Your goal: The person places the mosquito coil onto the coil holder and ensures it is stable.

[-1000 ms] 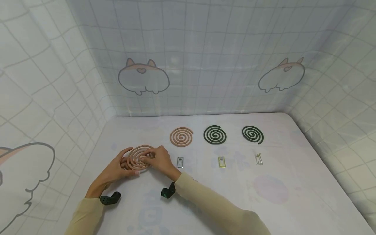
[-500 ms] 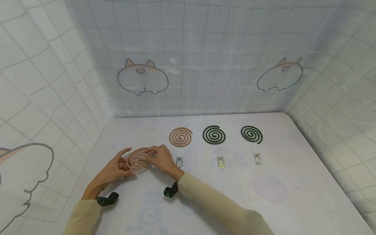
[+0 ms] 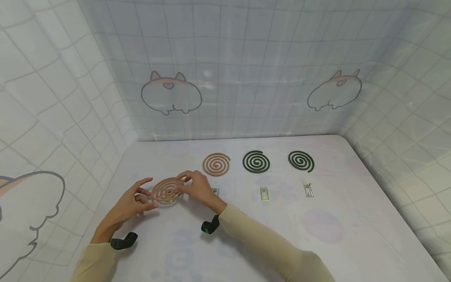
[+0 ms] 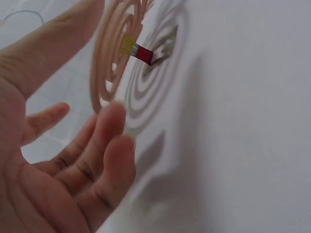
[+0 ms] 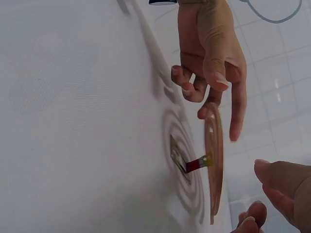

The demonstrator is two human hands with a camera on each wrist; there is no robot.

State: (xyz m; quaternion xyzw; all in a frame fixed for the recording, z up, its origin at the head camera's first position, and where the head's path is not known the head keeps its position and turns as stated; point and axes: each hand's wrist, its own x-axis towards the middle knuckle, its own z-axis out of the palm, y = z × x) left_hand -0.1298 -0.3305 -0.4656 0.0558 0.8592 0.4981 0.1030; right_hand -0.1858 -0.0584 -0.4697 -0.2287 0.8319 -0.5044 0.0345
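Observation:
A brown mosquito coil (image 3: 163,190) sits raised above the table on a small metal stand (image 4: 163,48), whose upright tab reaches the coil's centre. In both wrist views, the coil's shadow falls on the cloth around the stand. My left hand (image 3: 128,201) is just left of the coil, thumb and fingers spread; in the left wrist view a fingertip overlaps the rim, and contact cannot be told. From the right, my right hand (image 3: 199,188) hovers at the coil's edge. The right wrist view shows its fingers (image 5: 282,177) apart from the coil, holding nothing.
Farther back lie another brown coil (image 3: 216,164) and two dark green coils (image 3: 256,161), (image 3: 301,161). Nearer are a partly hidden silver stand (image 3: 216,191), a gold-coloured stand (image 3: 264,194) and a silver stand (image 3: 308,190). Tile-patterned curtains (image 3: 225,98) enclose the table (image 3: 275,243).
The right fingers have come off the coil's centre and drawn back to the right. My left hand has moved a little left, off the rim. The coil now lies flatter.

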